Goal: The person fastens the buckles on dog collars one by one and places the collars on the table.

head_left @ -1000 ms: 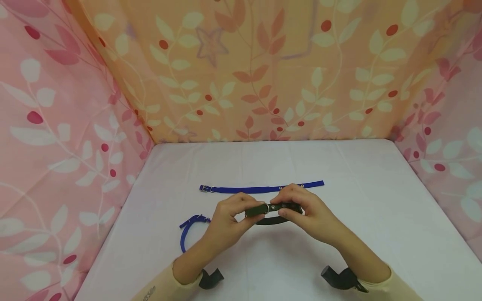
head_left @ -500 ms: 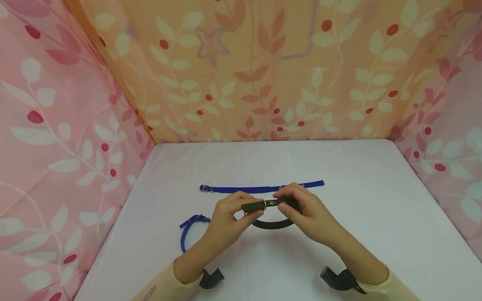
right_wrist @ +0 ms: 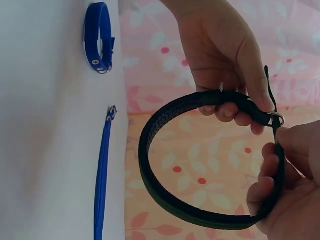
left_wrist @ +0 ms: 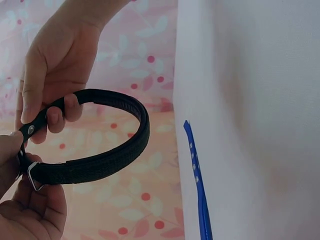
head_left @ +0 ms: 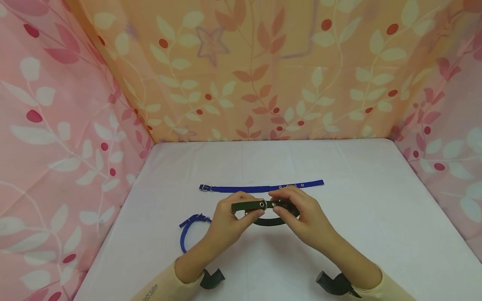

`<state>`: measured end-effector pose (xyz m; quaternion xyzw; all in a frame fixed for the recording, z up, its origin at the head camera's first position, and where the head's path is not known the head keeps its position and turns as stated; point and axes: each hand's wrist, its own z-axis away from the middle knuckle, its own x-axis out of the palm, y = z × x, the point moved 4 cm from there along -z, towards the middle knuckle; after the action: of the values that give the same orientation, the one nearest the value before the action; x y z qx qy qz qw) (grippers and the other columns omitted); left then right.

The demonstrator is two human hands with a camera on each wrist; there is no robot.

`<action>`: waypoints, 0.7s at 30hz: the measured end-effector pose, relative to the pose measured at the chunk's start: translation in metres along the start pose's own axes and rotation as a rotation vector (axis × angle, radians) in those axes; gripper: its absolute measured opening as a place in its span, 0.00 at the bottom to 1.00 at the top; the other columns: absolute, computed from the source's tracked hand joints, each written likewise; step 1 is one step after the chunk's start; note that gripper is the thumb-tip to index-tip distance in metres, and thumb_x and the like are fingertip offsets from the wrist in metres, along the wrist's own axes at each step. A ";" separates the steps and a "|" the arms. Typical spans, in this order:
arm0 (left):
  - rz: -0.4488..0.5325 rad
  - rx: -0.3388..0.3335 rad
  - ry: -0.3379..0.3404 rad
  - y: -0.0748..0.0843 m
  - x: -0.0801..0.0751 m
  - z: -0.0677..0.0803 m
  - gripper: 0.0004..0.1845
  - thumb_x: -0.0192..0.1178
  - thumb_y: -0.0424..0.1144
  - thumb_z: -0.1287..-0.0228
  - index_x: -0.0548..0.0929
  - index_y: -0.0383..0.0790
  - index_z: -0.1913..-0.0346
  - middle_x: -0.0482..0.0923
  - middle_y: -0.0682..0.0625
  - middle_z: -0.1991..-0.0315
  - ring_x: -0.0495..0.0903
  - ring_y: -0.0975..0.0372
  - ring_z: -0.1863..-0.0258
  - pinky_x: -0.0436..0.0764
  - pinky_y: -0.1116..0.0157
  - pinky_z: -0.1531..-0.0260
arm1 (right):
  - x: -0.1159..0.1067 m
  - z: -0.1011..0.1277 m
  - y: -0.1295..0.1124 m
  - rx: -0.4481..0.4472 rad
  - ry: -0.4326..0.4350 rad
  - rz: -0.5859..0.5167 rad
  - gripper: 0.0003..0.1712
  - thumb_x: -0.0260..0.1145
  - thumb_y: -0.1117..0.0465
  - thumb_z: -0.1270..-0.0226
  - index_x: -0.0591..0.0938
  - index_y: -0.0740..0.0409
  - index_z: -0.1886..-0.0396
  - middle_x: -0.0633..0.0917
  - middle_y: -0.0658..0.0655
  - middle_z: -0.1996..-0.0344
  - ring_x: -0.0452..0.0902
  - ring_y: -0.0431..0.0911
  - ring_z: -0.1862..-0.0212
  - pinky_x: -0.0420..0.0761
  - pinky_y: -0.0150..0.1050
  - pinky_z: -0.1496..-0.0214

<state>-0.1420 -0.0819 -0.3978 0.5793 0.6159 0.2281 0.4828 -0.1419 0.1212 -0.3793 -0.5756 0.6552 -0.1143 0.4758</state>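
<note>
A dark green collar (head_left: 272,222), bent into a loop, is held above the table by both hands. My left hand (head_left: 230,219) pinches it near the metal ring, and the strap's loose end (head_left: 244,206) lies across those fingers, pointing left. My right hand (head_left: 303,209) grips the eyeleted part of the strap just to the right. In the left wrist view the ring (left_wrist: 34,176) sits at the left fingertips, and the collar's loop (left_wrist: 107,170) hangs out to the side. The right wrist view shows the strap end (right_wrist: 270,82) sticking out past the ring (right_wrist: 276,119).
Behind the hands, a blue collar (head_left: 241,190) lies stretched out flat on the white table (head_left: 361,200). Another blue collar (head_left: 183,238), closed in a loop, lies left of the left wrist, partly hidden. Patterned cloth walls (head_left: 263,75) stand around the table.
The strap end has slid left through the ring, so more of it sticks out and an eyelet now shows by the left fingers. My right hand has shifted slightly left.
</note>
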 end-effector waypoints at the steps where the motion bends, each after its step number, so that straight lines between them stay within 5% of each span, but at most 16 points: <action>1: -0.002 -0.002 0.007 0.000 0.000 0.000 0.08 0.72 0.40 0.35 0.91 0.50 0.54 0.85 0.58 0.58 0.84 0.62 0.59 0.87 0.65 0.64 | 0.000 0.000 0.000 0.003 0.001 0.004 0.20 0.70 0.69 0.32 0.82 0.51 0.42 0.83 0.45 0.51 0.79 0.39 0.57 0.84 0.31 0.60; 5: -0.009 -0.005 0.032 0.000 -0.001 0.000 0.08 0.72 0.41 0.35 0.91 0.50 0.54 0.86 0.58 0.58 0.83 0.62 0.60 0.87 0.66 0.65 | 0.000 0.000 0.003 0.019 0.003 0.006 0.19 0.67 0.71 0.32 0.80 0.53 0.44 0.80 0.48 0.50 0.74 0.39 0.59 0.80 0.31 0.64; 13: 0.031 -0.072 0.003 -0.004 0.003 0.001 0.08 0.73 0.43 0.36 0.91 0.53 0.55 0.84 0.59 0.58 0.82 0.61 0.58 0.87 0.64 0.64 | 0.004 0.001 0.003 0.000 -0.037 -0.043 0.20 0.66 0.71 0.30 0.80 0.54 0.40 0.82 0.51 0.48 0.79 0.41 0.52 0.84 0.31 0.55; 21: -0.047 -0.057 -0.004 -0.006 0.008 0.003 0.08 0.74 0.44 0.38 0.92 0.52 0.57 0.78 0.59 0.58 0.78 0.62 0.59 0.82 0.66 0.69 | 0.014 0.003 0.006 0.035 -0.049 -0.023 0.17 0.73 0.60 0.31 0.84 0.41 0.45 0.78 0.45 0.51 0.76 0.40 0.56 0.80 0.36 0.64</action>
<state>-0.1409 -0.0764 -0.4070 0.5512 0.6217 0.2330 0.5054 -0.1415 0.1126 -0.3916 -0.5775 0.6345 -0.1169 0.5003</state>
